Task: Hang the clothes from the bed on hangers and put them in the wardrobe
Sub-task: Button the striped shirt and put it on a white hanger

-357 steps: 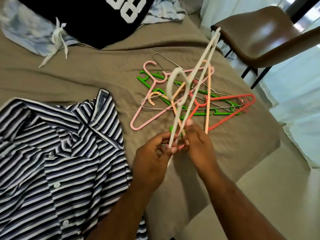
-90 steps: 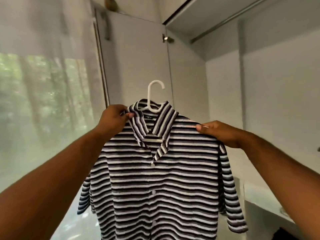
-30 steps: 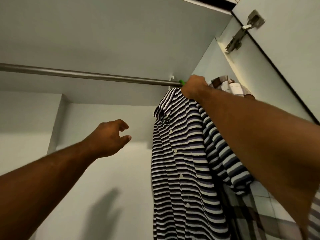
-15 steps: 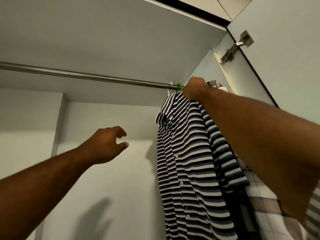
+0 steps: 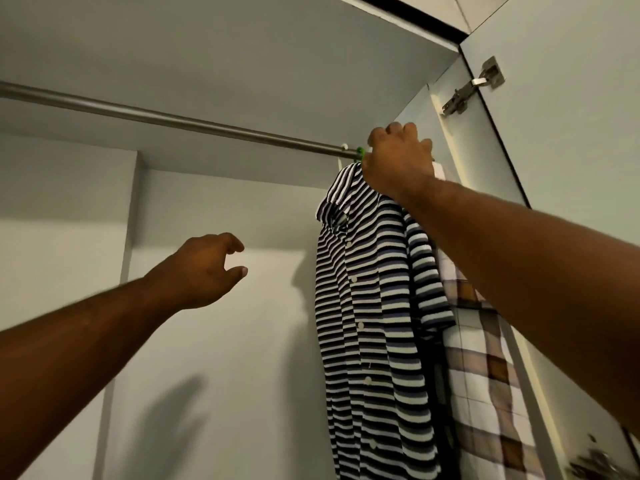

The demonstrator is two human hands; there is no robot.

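Note:
The striped shirt hangs from the steel rail near the wardrobe's right end. Its white hanger hook sits over the rail beside a green hook. My right hand is up at the rail, fingers curled round the shirt's shoulder where it lies over the hanger; the hand hides the hanger itself. My left hand hovers in the air left of the shirt, fingers loosely curled, holding nothing.
A checked shirt hangs right of the striped one, against the wardrobe's side wall. The open door with its hinge stands at the right. The rail runs bare to the left. Dark clutter shows at the bottom right.
My right hand has shifted slightly up at the rail, and the view has tilted a little. The left hand stays in mid-air. The shirt hangs in the same spot.

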